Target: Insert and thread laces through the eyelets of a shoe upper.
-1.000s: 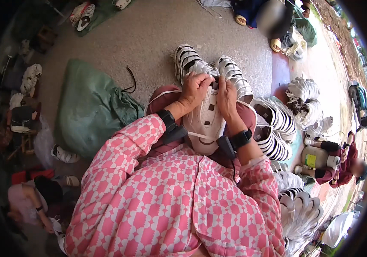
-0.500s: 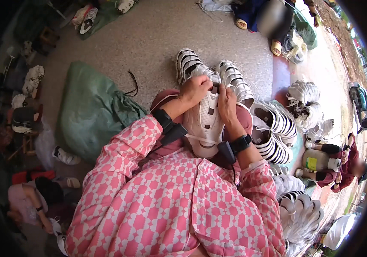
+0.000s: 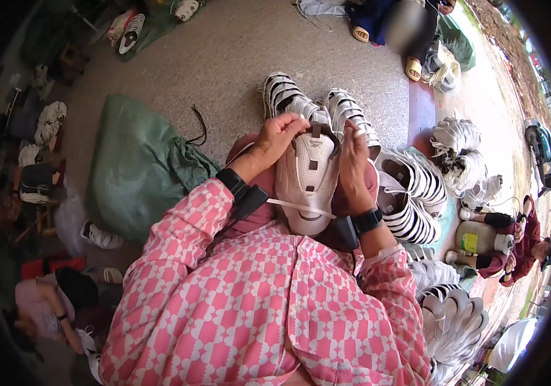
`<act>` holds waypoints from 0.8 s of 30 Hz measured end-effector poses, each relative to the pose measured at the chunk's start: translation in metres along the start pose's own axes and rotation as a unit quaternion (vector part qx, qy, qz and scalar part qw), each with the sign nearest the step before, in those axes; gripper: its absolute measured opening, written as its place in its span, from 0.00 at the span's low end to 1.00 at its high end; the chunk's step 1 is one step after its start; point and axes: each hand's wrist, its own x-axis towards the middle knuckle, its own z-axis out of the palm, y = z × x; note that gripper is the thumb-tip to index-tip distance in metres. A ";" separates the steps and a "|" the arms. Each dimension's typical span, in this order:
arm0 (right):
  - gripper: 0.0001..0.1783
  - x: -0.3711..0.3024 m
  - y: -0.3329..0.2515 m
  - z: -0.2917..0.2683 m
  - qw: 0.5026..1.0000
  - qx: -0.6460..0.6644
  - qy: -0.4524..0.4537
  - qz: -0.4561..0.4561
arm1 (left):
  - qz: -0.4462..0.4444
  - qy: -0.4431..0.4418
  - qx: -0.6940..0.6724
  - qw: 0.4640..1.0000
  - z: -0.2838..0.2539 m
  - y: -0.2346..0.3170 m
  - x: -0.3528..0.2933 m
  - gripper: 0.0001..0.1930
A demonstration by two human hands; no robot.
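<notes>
A white shoe upper [image 3: 311,168] with dark slots along its tongue lies across my lap, its toe toward me. At the upper left of its tongue is my left hand [image 3: 273,140], thumb and forefinger pinched together. My right hand [image 3: 354,168] is beside the opposite edge, its fingers closed near the tips. Whatever either pinch holds is too small to make out. A thin white lace [image 3: 301,208] runs across the toe. Beyond my hands, two stacks of nested white shoe uppers, a left stack [image 3: 282,93] and a right stack [image 3: 351,116], stand side by side.
More nested uppers [image 3: 410,193] lie at my right, with further piles [image 3: 459,138] behind them. A green sack [image 3: 137,167] rests on the floor at my left. Other people sit around, one in dark red [image 3: 526,248] at far right and one at lower left [image 3: 47,305].
Both hands have moved apart from the tongue's centre, left hand leftward and right hand rightward. More of the tongue now shows. The shoe upper stays on my lap.
</notes>
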 end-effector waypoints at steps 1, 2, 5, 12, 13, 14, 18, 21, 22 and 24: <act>0.15 0.003 -0.016 -0.007 0.987 0.124 0.052 0.085 | 0.014 0.050 -0.012 0.999 -0.004 0.014 -0.005 0.11; 0.15 0.002 -0.035 -0.016 0.950 0.244 0.102 0.168 | 0.027 0.100 -0.024 0.994 -0.008 0.029 -0.014 0.11; 0.13 -0.009 -0.055 -0.060 0.977 0.137 -0.018 0.161 | -0.011 0.052 -0.017 0.998 -0.022 0.050 -0.039 0.11; 0.15 -0.073 -0.067 -0.077 0.935 0.082 -0.239 0.249 | -0.059 -0.069 -0.015 0.996 -0.002 0.024 -0.074 0.07; 0.15 -0.076 -0.075 -0.077 0.939 0.009 -0.256 0.231 | 0.026 -0.076 0.071 0.994 -0.001 0.018 -0.072 0.07; 0.15 -0.077 -0.082 -0.076 0.937 -0.064 -0.271 0.211 | 0.111 -0.083 0.156 0.978 -0.001 0.012 -0.070 0.07; 0.08 -0.081 -0.081 -0.069 0.976 -0.071 -0.205 -0.028 | -0.003 -0.120 0.101 0.988 -0.003 0.018 -0.056 0.05; 0.10 -0.083 -0.075 -0.068 0.979 0.012 -0.201 0.033 | 0.037 -0.107 0.136 0.984 -0.002 0.020 -0.057 0.05; 0.10 -0.084 -0.071 -0.068 0.979 0.012 -0.199 0.034 | 0.037 -0.109 0.137 0.984 0.000 0.020 -0.058 0.05; 0.09 -0.084 -0.065 -0.069 0.973 0.021 -0.229 0.031 | 0.125 -0.078 0.218 0.965 0.004 0.022 -0.063 0.07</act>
